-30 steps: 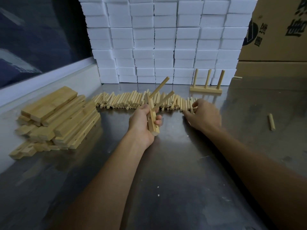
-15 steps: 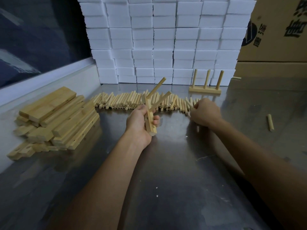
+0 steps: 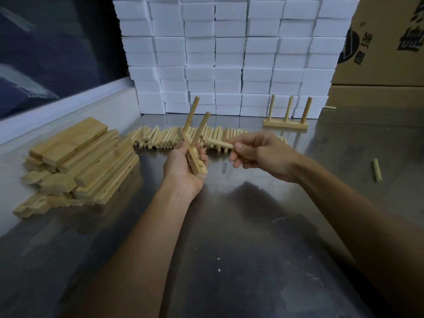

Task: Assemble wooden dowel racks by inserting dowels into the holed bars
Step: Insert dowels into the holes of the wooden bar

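Only the head view to go on here: just left of centre frame the left hand has its fingers wrapped round a holed bar, held tilted, with two dowels already standing in it and one hole open near its lower end. The right hand, centre-right, pinches a third dowel between thumb and fingers, tip aimed toward the bar but not touching it. My guess is this stuff is light, stiff and dry, not slippery or fragile, so gripping the dowel near its back end and bracing the bar mid-length should do, though a crooked entry would probably jam. Counts: one finished rack with three dowels, upper right by the white blocks; one stray dowel at right on the bench; a row of loose dowels behind the hands, too many to count; a bar pile at left, too jumbled to count either.
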